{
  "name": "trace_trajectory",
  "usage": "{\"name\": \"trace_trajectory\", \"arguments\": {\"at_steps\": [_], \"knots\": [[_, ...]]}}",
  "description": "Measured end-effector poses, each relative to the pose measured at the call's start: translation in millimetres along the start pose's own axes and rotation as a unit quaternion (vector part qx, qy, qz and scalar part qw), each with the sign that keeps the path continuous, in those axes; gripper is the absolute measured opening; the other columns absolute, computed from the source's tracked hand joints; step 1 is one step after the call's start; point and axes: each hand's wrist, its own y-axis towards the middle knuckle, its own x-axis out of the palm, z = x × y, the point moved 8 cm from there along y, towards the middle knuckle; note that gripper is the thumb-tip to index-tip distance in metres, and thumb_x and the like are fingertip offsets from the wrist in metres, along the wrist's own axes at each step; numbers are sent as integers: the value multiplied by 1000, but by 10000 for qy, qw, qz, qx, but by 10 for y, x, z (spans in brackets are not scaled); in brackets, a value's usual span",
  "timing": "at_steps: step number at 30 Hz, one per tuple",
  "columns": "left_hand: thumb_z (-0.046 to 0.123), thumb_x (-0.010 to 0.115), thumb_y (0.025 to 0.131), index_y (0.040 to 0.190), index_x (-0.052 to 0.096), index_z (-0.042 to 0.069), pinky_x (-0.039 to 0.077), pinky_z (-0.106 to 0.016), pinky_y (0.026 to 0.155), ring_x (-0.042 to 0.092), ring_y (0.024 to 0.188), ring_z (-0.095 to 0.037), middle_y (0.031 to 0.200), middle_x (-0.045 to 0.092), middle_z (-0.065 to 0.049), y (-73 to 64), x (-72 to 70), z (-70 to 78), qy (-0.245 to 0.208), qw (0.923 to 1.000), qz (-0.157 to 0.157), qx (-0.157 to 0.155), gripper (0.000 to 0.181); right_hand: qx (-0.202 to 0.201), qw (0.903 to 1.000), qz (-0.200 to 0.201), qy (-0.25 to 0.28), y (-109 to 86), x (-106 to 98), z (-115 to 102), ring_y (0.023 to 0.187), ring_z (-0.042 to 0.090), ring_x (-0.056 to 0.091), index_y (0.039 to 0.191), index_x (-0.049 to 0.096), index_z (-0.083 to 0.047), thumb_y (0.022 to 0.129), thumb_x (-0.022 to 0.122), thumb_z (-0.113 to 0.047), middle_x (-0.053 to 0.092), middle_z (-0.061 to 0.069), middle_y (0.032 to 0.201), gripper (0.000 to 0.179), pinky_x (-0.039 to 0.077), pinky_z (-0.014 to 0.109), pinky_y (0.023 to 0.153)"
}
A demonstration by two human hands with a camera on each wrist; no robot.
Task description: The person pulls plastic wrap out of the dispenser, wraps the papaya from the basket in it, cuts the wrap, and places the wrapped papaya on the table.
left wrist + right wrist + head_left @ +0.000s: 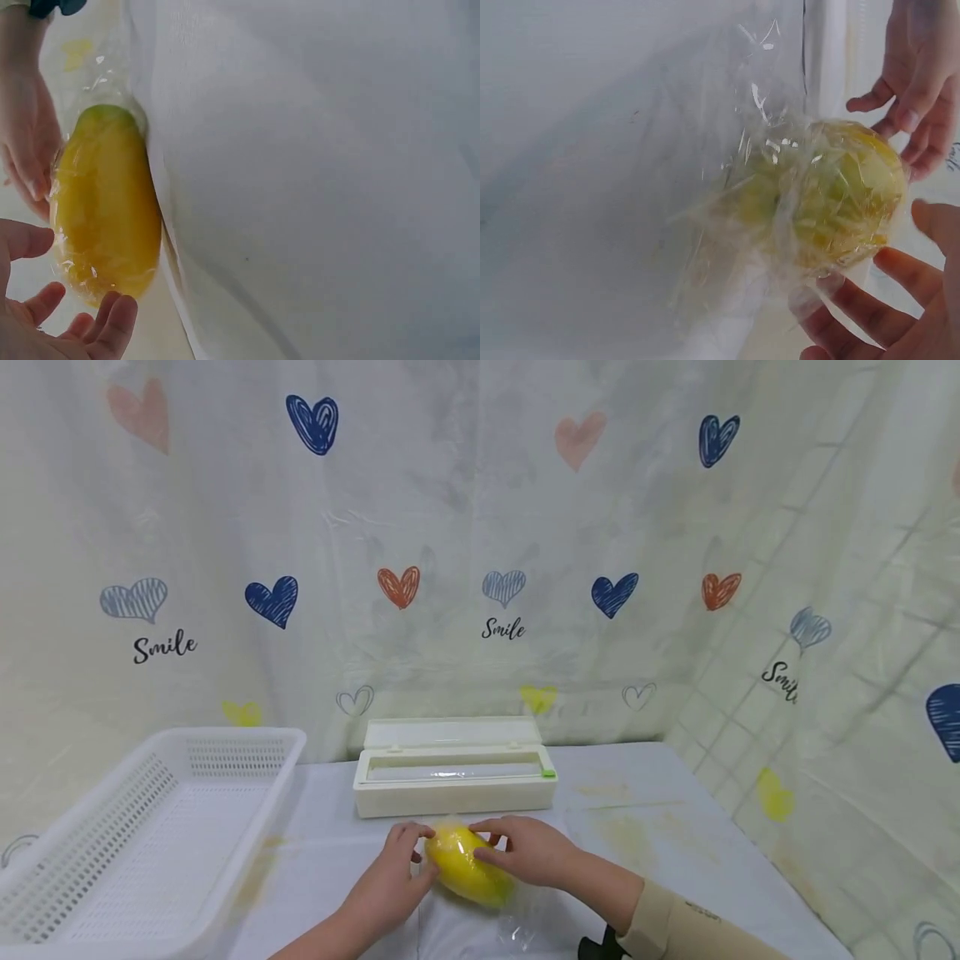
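A yellow fruit (467, 865) with a green end lies on the white cloth, wrapped in clear plastic film. My left hand (392, 875) is at its left end. In the left wrist view the fingertips (120, 311) are loosely bent and touch the fruit (109, 206). My right hand (531, 850) lies along the far right side of the fruit, its thumb near the surface. In the right wrist view its fingers (866, 311) are spread and fairly straight, some tips behind the loose film (761, 105). The fruit's underside is hidden.
Behind the fruit stands a cream film dispenser (455, 797), its lid raised and a roll inside. A white slotted basket (281, 793) sits at the left. A heart-printed curtain (450, 510) hangs along the back and right. A dark object (602, 946) shows by the right sleeve.
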Motion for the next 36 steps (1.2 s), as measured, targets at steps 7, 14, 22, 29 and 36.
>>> {"name": "trace_trajectory", "arguments": {"at_steps": [7,14,22,29,36], "knots": [[44,69,91,139,48,10,49,-55,95,54,122,-33,154,32,-17,-3,68,39,179,9989,-239,361,62,-32,9991,-148,396,-37,1,94,72,9,53,131,65,-26,95,66,-34,62,-12,91,37,49,24,63],[56,71,85,148,44,14,45,-60,98,50,128,-35,155,30,-15,160,155,-2,415,9979,-383,315,81,-167,9985,-13,528,-90,-19,146,74,7,55,129,65,-22,94,68,-37,65,-12,90,39,50,25,65],[48,75,85,151,41,18,50,-56,92,51,121,-32,147,34,-13,252,193,9,363,9976,-483,328,80,-23,9978,86,658,-137,13,204,74,7,55,129,64,-19,91,71,-39,65,-12,88,43,50,24,66],[49,75,85,157,24,18,53,-51,90,56,120,-28,150,38,-11,212,157,31,171,9968,-712,306,93,-63,9975,232,659,-156,15,217,75,7,56,128,65,-19,91,71,-39,64,-12,89,43,50,24,67],[44,72,89,150,39,28,48,-50,99,48,131,-26,153,37,0,113,88,101,1097,9850,-697,1133,72,72,9971,247,721,-169,27,274,77,9,57,128,64,-19,91,71,-40,64,-12,90,43,51,23,68]]}}
